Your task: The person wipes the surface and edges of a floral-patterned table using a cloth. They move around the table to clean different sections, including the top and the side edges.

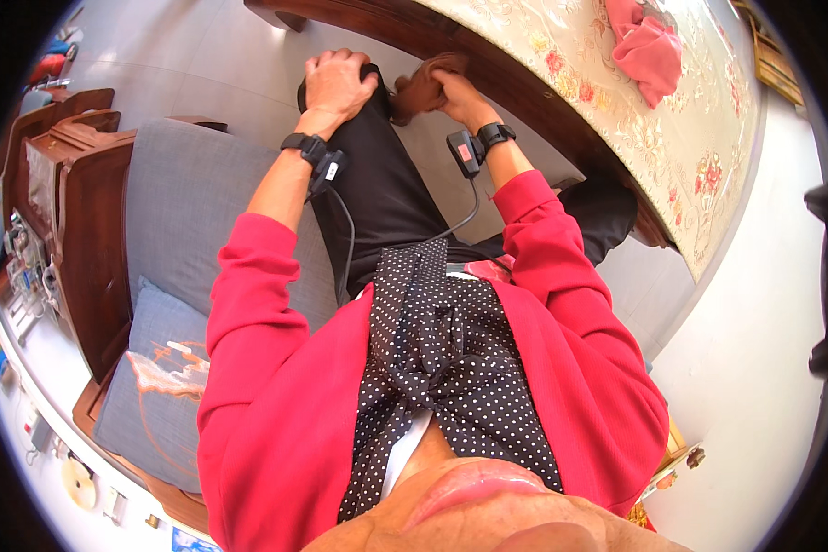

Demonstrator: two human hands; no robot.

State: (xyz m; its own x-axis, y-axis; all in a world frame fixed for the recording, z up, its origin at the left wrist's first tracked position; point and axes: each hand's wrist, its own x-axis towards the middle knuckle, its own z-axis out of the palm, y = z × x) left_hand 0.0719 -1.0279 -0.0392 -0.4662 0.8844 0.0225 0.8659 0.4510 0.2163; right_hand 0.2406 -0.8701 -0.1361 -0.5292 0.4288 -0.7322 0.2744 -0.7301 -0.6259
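Observation:
My left hand (340, 84) rests on the knee of my black trousers (386, 172), its fingers curled over the top and the thumb apart. My right hand (464, 98) is closed on one end of a brown object (417, 95) beside that knee. This object is blurred, and I cannot tell what it is. It is in front of the dark wooden edge of a low table (524, 103). Each wrist bears a black strap with a small box, the left box (328, 169) and the right box (464, 153), and cables run from them towards my lap.
A floral cloth (642, 145) under clear plastic covers the table, with a crumpled pink cloth (652, 58) on it. I sit on a grey seat cushion (200, 193), with a blue-grey pillow (159, 386) and wooden armrest (96, 262) at my left. Pale tiles (200, 48) cover the floor.

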